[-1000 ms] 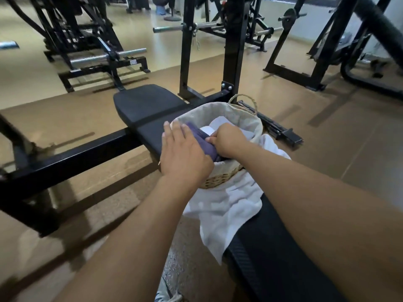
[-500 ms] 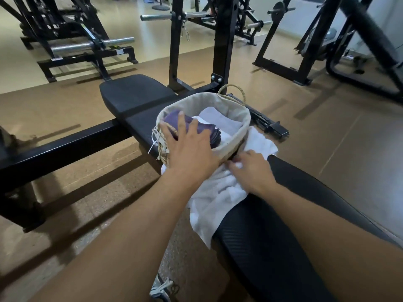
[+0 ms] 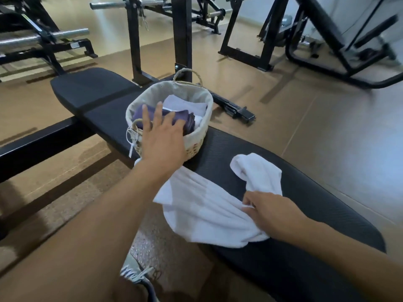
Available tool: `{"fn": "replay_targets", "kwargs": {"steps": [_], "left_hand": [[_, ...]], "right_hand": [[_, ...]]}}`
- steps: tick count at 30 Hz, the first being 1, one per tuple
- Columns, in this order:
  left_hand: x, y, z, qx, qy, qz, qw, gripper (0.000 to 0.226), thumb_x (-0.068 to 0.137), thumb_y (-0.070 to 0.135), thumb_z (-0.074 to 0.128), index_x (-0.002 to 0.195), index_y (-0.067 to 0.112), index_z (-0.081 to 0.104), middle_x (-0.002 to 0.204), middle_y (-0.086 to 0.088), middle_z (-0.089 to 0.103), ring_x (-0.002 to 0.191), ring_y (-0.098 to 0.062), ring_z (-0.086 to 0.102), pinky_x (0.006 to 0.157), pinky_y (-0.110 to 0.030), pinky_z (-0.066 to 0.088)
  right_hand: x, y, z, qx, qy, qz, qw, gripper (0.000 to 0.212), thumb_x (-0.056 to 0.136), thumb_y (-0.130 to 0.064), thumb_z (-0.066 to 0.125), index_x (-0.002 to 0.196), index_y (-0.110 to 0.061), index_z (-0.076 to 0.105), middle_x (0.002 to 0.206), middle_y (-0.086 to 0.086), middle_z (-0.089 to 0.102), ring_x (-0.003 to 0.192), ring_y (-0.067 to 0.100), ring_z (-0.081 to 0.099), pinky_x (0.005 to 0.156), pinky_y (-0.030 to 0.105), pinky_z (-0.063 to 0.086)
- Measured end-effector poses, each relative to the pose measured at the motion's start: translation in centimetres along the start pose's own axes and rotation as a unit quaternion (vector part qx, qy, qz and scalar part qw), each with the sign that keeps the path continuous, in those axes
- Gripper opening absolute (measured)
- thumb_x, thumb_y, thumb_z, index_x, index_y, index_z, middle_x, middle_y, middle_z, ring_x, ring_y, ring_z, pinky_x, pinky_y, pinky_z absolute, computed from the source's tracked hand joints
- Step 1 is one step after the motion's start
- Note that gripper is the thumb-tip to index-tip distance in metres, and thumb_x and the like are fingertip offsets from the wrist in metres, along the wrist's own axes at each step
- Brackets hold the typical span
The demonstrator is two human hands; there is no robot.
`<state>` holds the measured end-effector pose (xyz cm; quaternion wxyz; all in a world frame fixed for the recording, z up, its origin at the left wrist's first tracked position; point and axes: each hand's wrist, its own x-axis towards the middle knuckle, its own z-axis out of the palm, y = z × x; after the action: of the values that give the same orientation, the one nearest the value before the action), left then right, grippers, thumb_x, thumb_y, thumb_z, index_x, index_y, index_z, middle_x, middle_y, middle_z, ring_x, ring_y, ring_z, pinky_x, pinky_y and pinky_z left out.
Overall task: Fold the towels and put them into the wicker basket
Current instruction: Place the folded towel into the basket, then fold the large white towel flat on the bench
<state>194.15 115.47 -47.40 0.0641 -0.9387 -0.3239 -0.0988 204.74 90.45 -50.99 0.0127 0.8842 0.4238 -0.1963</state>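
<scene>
Towels are seen apart now: the white towel (image 3: 209, 212), earlier tucked against the wicker basket (image 3: 197, 136), has been dragged back along the counter (image 3: 305, 192) in the pinching right hand (image 3: 270, 212), while the purple towel (image 3: 174, 118) stays inside under the flat, spread left hand (image 3: 163, 140).
</scene>
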Motion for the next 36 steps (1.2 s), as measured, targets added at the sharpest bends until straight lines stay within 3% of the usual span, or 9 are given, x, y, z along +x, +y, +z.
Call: {"fn": "replay_targets", "kwargs": {"steps": [6,9,12,15,17,20,25,30,36], "left_hand": [[0.2,-0.6,-0.3,0.001,-0.018,-0.043,0.999,0.055,0.088,0.020,0.054,0.143,0.021,0.047,0.158,-0.005,0.039,0.155,-0.033,0.004,0.120,-0.062,-0.011],[0.1,-0.8,-0.2,0.002,-0.039,-0.077,0.996,0.061,0.088,0.016,0.051,0.147,0.021,0.040,0.160,-0.010,0.033,0.155,-0.035,0.002,0.118,-0.062,-0.011],[-0.2,0.4,-0.4,-0.012,0.001,-0.061,0.998,0.069,0.083,0.017,0.059,0.148,0.020,0.038,0.161,-0.014,0.029,0.154,-0.039,0.005,0.120,-0.057,-0.012],[-1.4,3.9,-0.6,-0.183,0.070,0.105,0.975,0.052,0.080,0.019,0.061,0.132,0.019,0.056,0.135,-0.007,0.058,0.133,-0.032,0.045,0.119,-0.047,0.025],[-3.3,6.8,-0.7,-0.279,-0.073,0.153,0.945,0.036,0.087,0.032,0.067,0.122,0.027,0.062,0.117,0.007,0.065,0.113,-0.018,0.058,0.100,-0.038,0.046],[-5.3,9.4,0.9,-0.220,-0.283,0.156,0.921,0.047,0.080,0.058,0.072,0.117,0.033,0.058,0.104,0.014,0.062,0.097,-0.014,0.059,0.081,-0.036,0.051],[-6.0,10.1,2.3,-0.124,-0.357,0.193,0.905,0.032,0.074,0.052,0.079,0.087,0.030,0.060,0.086,0.012,0.061,0.087,-0.016,0.059,0.067,-0.032,0.046],[-5.2,9.9,2.1,-0.221,-0.288,0.164,0.917,0.030,0.083,0.027,0.070,0.064,0.024,0.048,0.070,0.007,0.055,0.071,-0.020,0.053,0.058,-0.033,0.037],[-4.3,10.1,1.7,-0.371,-0.165,0.099,0.909,0.045,0.085,0.030,0.075,0.060,0.020,0.039,0.057,0.007,0.046,0.058,-0.016,0.043,0.056,-0.033,0.033]], "right_hand": [[-3.7,5.4,-1.0,-0.047,-0.109,0.064,0.991,0.018,0.100,-0.052,0.047,0.092,-0.037,0.053,0.091,-0.012,0.060,0.085,0.010,0.059,0.074,0.027,0.049],[-4.3,7.6,-0.8,0.024,-0.062,0.091,0.994,0.019,0.096,-0.051,0.053,0.085,-0.036,0.055,0.083,-0.011,0.062,0.074,0.005,0.056,0.063,0.023,0.040],[-4.1,7.6,-0.9,0.114,-0.011,0.097,0.989,0.029,0.096,-0.053,0.055,0.079,-0.030,0.061,0.074,-0.006,0.066,0.066,0.008,0.058,0.063,0.029,0.046],[-3.7,7.1,-1.4,0.177,0.052,0.094,0.978,0.030,0.093,-0.059,0.056,0.079,-0.033,0.065,0.069,-0.007,0.069,0.057,0.003,0.061,0.063,0.029,0.049],[-3.2,7.1,-1.5,0.124,0.100,0.072,0.985,0.009,0.093,-0.050,0.060,0.095,-0.043,0.066,0.085,-0.015,0.069,0.077,0.001,0.065,0.071,0.029,0.049],[-2.4,7.8,-1.5,0.016,0.070,0.018,0.997,0.029,0.097,-0.033,0.058,0.124,-0.045,0.062,0.112,-0.014,0.062,0.100,0.005,0.052,0.077,0.026,0.040],[-2.2,10.0,-0.9,-0.063,0.057,0.109,0.990,0.033,0.093,-0.048,0.052,0.122,-0.037,0.065,0.122,-0.009,0.059,0.117,0.017,0.051,0.075,0.032,0.040],[-3.0,11.6,-1.5,-0.151,-0.041,0.190,0.969,0.036,0.086,-0.067,0.049,0.105,-0.038,0.062,0.104,-0.008,0.051,0.094,0.021,0.058,0.081,0.038,0.053],[-3.8,11.2,-2.8,-0.049,0.070,0.157,0.984,0.012,0.088,-0.025,0.056,0.097,-0.030,0.064,0.084,-0.005,0.063,0.078,0.021,0.062,0.072,0.033,0.054]]}}
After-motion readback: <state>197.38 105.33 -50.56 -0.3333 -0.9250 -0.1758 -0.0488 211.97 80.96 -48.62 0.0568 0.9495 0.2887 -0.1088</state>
